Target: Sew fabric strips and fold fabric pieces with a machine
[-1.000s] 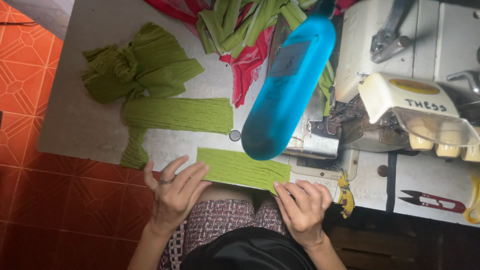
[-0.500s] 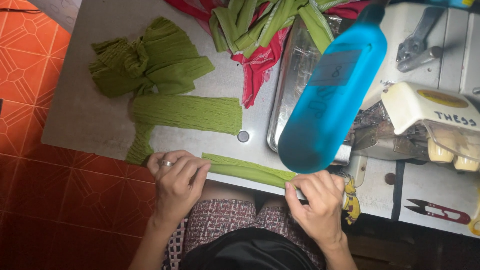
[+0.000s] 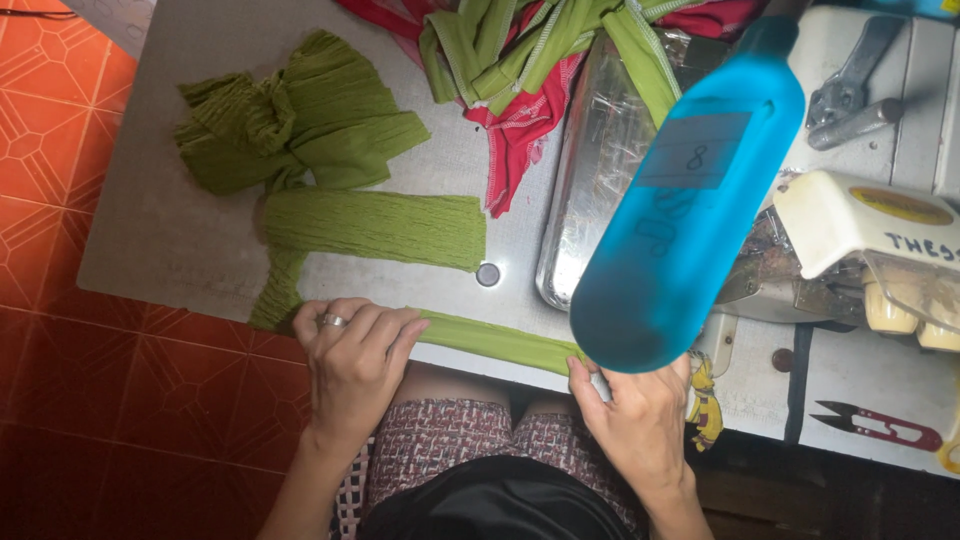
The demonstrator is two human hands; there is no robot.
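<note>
- Since the earlier frame: green strip [image 3: 495, 338] folded from a flat band into a narrow length along the near desk [image 3: 170, 240] edge — both hands drawn back to that edge.
- Left hand [image 3: 350, 365]: ringed, grip curled shut over the strip's left end, fingers [image 3: 385, 330] pressing it to the desk edge.
- Right hand [image 3: 640, 420]: grip pinched closed on the strip's right end, partly hidden under the blue bottle [image 3: 690, 200].
- Strip stretched between the two hands, above the lap.
- Just beyond: a flat green ribbed piece [image 3: 375, 228], then a crumpled green heap [image 3: 285, 125] — touching one another.
- Farther back: red and green scraps [image 3: 520, 60] piled beside a shiny metal plate [image 3: 600, 170].
- At right: cream sewing machine [image 3: 870, 235]; red-handled snips [image 3: 880, 425] lying on the desk, well apart from the hands.
</note>
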